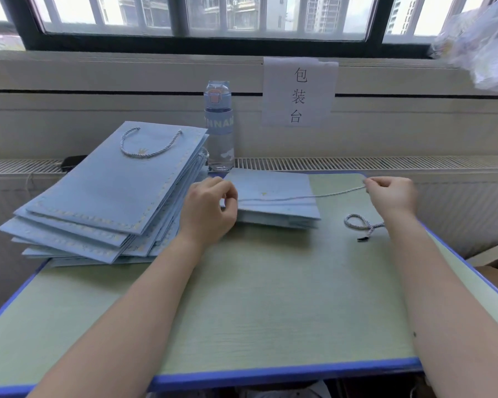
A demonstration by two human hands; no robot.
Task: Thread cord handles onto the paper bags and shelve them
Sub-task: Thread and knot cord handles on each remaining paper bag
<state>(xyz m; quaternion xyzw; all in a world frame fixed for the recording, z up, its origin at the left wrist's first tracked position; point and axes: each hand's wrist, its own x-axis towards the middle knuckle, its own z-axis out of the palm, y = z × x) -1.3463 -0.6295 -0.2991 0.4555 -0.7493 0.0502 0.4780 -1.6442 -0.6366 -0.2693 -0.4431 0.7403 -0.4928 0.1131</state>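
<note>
Twisted blue-white cord (299, 197) stretched above flat pale-blue paper bag pile (273, 193), just in front of clear water bottle (219, 124). Curled fingers of left hand (210, 209) and right hand (391, 195) each pinch an end. Judgement: hold cord taut, feed tip first.

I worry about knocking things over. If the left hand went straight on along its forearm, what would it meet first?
Probably the flat bags right ahead of the left hand; it looks to be at their left edge. The bottle stands beyond, slightly left, though depth is unclear.

Both hands (210, 208) (393, 196) pinch a cord (299, 197) stretched over flat bags (273, 193)
</note>
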